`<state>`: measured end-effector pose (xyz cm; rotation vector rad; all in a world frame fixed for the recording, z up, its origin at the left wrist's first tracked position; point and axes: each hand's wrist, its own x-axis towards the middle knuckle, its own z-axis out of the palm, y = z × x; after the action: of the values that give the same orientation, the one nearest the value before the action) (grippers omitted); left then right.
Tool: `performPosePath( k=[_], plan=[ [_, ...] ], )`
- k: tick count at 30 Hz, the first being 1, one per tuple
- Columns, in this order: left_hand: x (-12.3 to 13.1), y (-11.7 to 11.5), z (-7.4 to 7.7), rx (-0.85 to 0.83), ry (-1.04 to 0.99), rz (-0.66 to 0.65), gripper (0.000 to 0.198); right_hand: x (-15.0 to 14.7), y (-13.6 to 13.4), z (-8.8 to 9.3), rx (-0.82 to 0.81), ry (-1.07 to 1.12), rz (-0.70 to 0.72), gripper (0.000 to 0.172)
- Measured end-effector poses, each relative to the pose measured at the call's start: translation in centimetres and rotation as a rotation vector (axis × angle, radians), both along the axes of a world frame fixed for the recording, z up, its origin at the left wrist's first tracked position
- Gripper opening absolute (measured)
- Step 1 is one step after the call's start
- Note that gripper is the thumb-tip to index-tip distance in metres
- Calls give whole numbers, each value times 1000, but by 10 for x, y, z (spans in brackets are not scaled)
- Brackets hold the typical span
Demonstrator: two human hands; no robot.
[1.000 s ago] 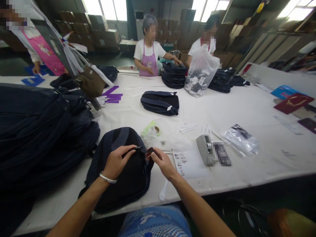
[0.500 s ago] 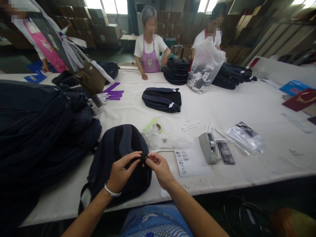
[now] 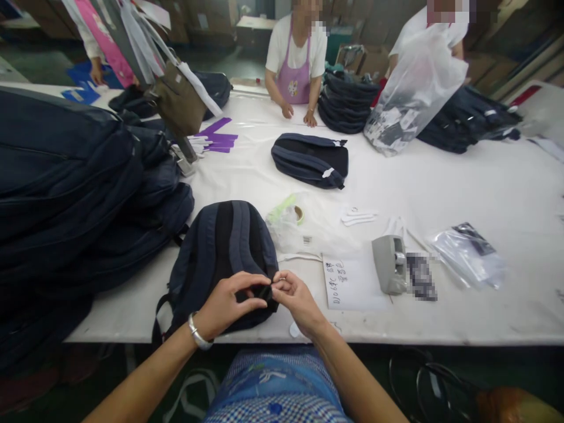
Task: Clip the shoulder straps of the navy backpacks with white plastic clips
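A dark navy backpack (image 3: 224,247) lies straps-up at the near edge of the white table (image 3: 440,188). My left hand (image 3: 229,302) and my right hand (image 3: 297,296) meet at its near end. Both pinch a small black part of the backpack (image 3: 264,292), perhaps a zipper pull or buckle; I cannot make out which. A silver bracelet (image 3: 197,333) circles my left wrist.
A tall pile of navy backpacks (image 3: 74,194) fills the left. Another backpack (image 3: 311,160) lies mid-table. Beside my hands sit a written paper note (image 3: 348,282), a grey tape dispenser (image 3: 388,264), clear plastic bags (image 3: 469,255) and a tape roll (image 3: 298,214). Three people stand at the far side.
The backpack has been drawn nearer and now lies straps-up. My hands have come closer together at its near end. The view has tilted downward.
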<state>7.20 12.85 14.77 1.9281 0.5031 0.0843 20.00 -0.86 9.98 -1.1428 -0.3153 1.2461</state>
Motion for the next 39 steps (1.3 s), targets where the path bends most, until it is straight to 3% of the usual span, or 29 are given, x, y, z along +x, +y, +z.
performPosePath(
  k=[3, 9, 15, 19, 22, 25, 39],
  plan=[
    [-2, 0, -3, -94, -2, 43, 37, 1, 4, 2, -39, -63, -3, 23],
    [-7, 5, -2, -78, -35, 134, 35, 4, -4, 6, -60, -280, 47, 19],
    [-4, -2, -3, -128, -55, 59, 35, -1, -5, 6, -83, -258, 71, 19],
    [-4, 0, -5, -140, -70, 105, 34, 0, -5, 5, -45, -218, 78, 26],
    [-6, 2, -5, -158, -57, 136, 35, 1, -9, 2, -61, -299, 91, 25],
    [-5, 1, -4, -177, -41, 79, 35, 1, -9, 1, -74, -340, 96, 21],
    [-1, 3, 0, -113, -27, 31, 33, 3, -7, 5, -44, -369, 133, 21]
  ],
)
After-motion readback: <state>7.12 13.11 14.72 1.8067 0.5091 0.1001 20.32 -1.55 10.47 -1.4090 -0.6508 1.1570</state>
